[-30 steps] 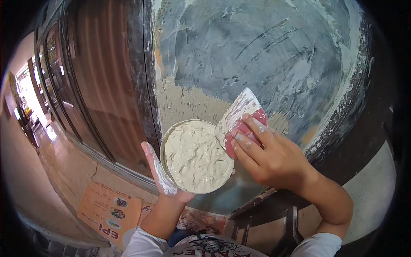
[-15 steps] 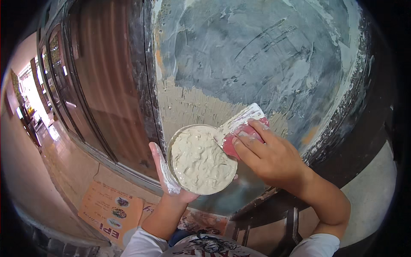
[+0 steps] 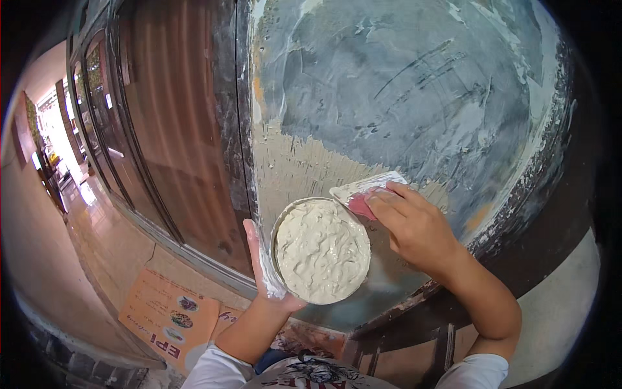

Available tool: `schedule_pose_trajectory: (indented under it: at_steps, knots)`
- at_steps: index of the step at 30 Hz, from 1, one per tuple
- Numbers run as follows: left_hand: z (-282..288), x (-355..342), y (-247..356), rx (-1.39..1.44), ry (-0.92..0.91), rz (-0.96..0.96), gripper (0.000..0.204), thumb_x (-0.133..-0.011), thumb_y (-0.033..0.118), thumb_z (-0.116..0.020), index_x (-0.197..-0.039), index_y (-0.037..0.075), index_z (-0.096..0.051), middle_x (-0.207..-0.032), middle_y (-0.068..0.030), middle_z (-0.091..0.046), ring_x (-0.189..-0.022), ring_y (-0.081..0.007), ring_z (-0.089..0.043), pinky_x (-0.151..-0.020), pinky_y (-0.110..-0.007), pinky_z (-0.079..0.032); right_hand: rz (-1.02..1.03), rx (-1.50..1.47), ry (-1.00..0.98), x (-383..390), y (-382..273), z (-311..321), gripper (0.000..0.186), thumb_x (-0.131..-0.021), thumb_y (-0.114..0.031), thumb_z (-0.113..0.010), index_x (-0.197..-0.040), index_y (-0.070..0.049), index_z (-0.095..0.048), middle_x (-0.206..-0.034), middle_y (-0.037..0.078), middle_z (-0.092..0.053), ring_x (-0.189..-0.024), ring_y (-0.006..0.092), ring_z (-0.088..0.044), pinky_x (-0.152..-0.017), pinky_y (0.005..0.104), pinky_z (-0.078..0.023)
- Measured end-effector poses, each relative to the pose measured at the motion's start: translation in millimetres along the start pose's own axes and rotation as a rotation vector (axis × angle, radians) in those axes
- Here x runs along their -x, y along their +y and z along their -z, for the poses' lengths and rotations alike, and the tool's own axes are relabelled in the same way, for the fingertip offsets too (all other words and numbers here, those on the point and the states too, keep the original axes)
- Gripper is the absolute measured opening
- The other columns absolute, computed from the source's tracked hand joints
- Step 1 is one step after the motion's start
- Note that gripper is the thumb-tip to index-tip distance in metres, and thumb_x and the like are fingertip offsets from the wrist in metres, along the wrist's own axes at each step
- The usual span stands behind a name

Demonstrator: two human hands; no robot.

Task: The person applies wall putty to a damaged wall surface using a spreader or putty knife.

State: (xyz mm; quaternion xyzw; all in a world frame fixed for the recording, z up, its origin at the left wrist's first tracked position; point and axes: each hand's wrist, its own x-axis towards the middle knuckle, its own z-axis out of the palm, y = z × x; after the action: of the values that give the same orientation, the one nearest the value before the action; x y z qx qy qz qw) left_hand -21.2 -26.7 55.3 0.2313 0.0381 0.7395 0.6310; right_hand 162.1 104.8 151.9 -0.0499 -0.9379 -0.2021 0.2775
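Note:
A round tub of pale, creamy putty (image 3: 322, 249) rests in my left hand (image 3: 267, 272), which cups its side and underside; white putty is smeared along the thumb side. My right hand (image 3: 414, 223) grips the reddish-pink handle of a putty spreader (image 3: 364, 185), whose wide flat blade is coated white. The blade sits just above the tub's upper right rim, close to the wall panel. Behind both is the panel (image 3: 389, 91), mostly grey-blue and streaked, with a rough beige band of putty (image 3: 304, 162) low on its left.
A brown door or window panel (image 3: 172, 117) with a dark frame stands on the left. An orange printed sheet (image 3: 165, 314) lies on the floor at lower left. Dark slatted woodwork (image 3: 421, 350) is low on the right. A bright passage opens far left.
The spreader has moved away from the putty's surface and its blade has turned flatter. The tub and my left hand appear slightly further right and lower, as the whole view has shifted.

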Motion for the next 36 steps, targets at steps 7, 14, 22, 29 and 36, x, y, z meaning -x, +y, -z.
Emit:
schedule_pose_trajectory:
  at_steps: [7, 14, 22, 29, 36]
  knots:
    - [20.5, 6.1, 10.4, 0.035, 0.074, -0.024, 0.121, -0.077, 0.098, -0.033, -0.16, 0.009, -0.031, -0.162, -0.0211, -0.032, -0.145, -0.0451, -0.038, -0.117, -0.065, -0.032, -0.017, -0.024, 0.115, -27.3, 4.5, -16.3, 0.035, -0.078, -0.001, -0.064, -0.114, -0.003, -0.065, -0.108, 0.013, -0.071, -0.099, 0.0345, -0.069, -0.081, 0.0426, -0.059]
    - [46.1, 16.3, 32.9, 0.074, 0.136, -0.071, 0.116, -0.082, 0.095, -0.029, -0.157, 0.006, -0.037, -0.16, -0.0208, -0.038, -0.142, -0.0424, -0.044, -0.117, -0.06, -0.036, -0.124, -0.053, 0.118, -76.9, 2.3, -24.2, 0.034, -0.084, -0.001, -0.061, -0.117, -0.004, -0.059, -0.093, 0.013, -0.068, -0.081, 0.0349, -0.069, -0.068, 0.0477, -0.056]
    - [66.2, 19.0, 78.1, 0.108, 0.045, -0.145, 0.116, -0.081, 0.095, -0.033, -0.155, 0.006, -0.039, -0.159, -0.0213, -0.039, -0.14, -0.0442, -0.045, -0.114, -0.063, -0.038, -0.186, 0.001, 0.169, -134.8, 13.9, -37.9, 0.03, -0.084, 0.0, -0.062, -0.113, -0.006, -0.06, -0.093, 0.014, -0.069, -0.082, 0.0365, -0.068, -0.066, 0.0491, -0.054]
    - [77.5, 14.9, 114.9, 0.11, 0.033, -0.164, 0.114, -0.082, 0.094, -0.034, -0.154, 0.006, -0.041, -0.157, -0.021, -0.042, -0.138, -0.0451, -0.047, -0.112, -0.065, -0.038, -0.231, 0.036, 0.167, -171.8, 13.5, -50.3, 0.025, -0.083, -0.002, -0.063, -0.107, -0.01, -0.061, -0.095, 0.01, -0.07, -0.083, 0.0342, -0.069, -0.064, 0.0472, -0.052]
    - [87.2, 6.8, 140.5, 0.206, 0.002, -0.152, 0.113, -0.082, 0.094, -0.034, -0.155, 0.009, -0.041, -0.159, -0.0212, -0.038, -0.139, -0.0484, -0.044, -0.108, -0.074, -0.035, -0.264, 0.14, 0.298, -186.7, 20.4, -52.9, 0.029, -0.081, -0.003, -0.066, -0.109, -0.011, -0.061, -0.094, 0.009, -0.069, -0.086, 0.0323, -0.069, -0.066, 0.0466, -0.052]
